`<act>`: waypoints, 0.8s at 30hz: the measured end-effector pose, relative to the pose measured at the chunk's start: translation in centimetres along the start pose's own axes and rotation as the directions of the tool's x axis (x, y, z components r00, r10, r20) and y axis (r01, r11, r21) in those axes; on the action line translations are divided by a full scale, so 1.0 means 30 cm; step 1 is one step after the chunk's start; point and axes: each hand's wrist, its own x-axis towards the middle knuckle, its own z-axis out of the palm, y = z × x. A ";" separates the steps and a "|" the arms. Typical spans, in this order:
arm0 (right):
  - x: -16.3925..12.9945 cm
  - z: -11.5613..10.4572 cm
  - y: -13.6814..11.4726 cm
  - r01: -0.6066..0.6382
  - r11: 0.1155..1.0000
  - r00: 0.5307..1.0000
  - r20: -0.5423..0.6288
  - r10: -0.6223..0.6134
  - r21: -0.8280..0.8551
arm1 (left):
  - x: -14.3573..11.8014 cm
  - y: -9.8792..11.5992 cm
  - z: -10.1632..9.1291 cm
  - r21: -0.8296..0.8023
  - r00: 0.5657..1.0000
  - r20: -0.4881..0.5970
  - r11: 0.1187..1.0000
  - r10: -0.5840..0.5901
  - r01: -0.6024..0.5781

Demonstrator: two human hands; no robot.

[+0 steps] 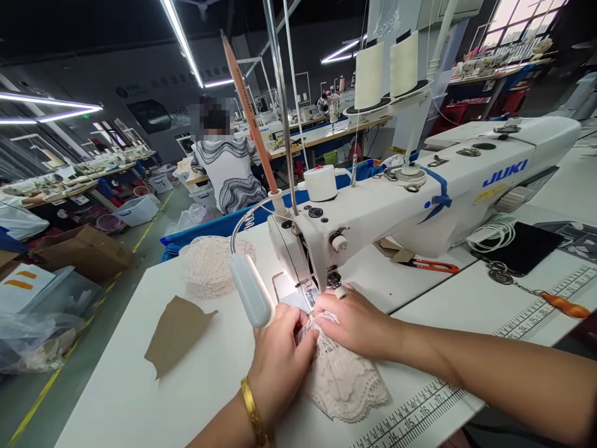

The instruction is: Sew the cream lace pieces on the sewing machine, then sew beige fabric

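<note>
A cream lace piece (345,379) with a scalloped edge lies under both hands, its narrow end at the needle of the white sewing machine (373,211). My left hand (282,354), a gold bangle on its wrist, pinches the lace left of the presser foot (310,297). From the right, my right hand (352,320) grips the same lace close to the foot, fingers bent over it. Both sets of fingertips are nearly touching. A lit lamp (252,289) on a bent neck hangs just behind my left hand. The fingertips partly hide the lace's narrow end.
Stacked lace (209,264) lies at the table's back left, with a brown card template (180,336) before it. Red-handled snips (429,266), a black tablet-like slab (522,246) and an orange-tagged keychain (562,303) lie to the right. A seated person (228,165) works ahead.
</note>
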 end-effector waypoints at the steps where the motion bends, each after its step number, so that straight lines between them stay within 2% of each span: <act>1: 0.006 0.007 0.005 0.004 0.998 1.000 -0.029 -0.006 -0.062 | 0.003 -0.007 0.009 0.041 0.998 -0.045 0.998 0.049 -0.047; 4: 0.012 0.022 0.019 0.003 0.990 0.996 -0.091 -0.016 -0.140 | 0.005 -0.013 0.025 0.129 0.951 -0.124 0.955 0.283 -0.268; 6: 0.007 0.023 0.029 0.019 0.989 0.994 -0.106 -0.035 -0.148 | 0.003 -0.011 0.027 0.162 0.898 -0.107 0.899 0.427 -0.408; 8: -0.002 0.019 0.041 0.057 0.984 0.991 -0.111 -0.077 -0.171 | 0.002 -0.010 0.024 0.175 0.870 -0.081 0.866 0.486 -0.468; 13: -0.029 -0.007 0.065 0.192 0.964 0.981 0.006 -0.194 -0.185 | 0.000 -0.013 0.016 0.195 0.876 -0.051 0.865 0.480 -0.463; 16: -0.033 -0.017 0.070 0.254 0.948 0.967 0.036 -0.252 -0.193 | 0.000 -0.016 0.015 0.222 0.873 -0.053 0.858 0.485 -0.463; 24: -0.009 -0.022 0.079 0.214 0.943 0.976 0.019 -0.216 -0.254 | 0.004 -0.038 0.017 0.274 0.872 -0.060 0.848 0.486 -0.454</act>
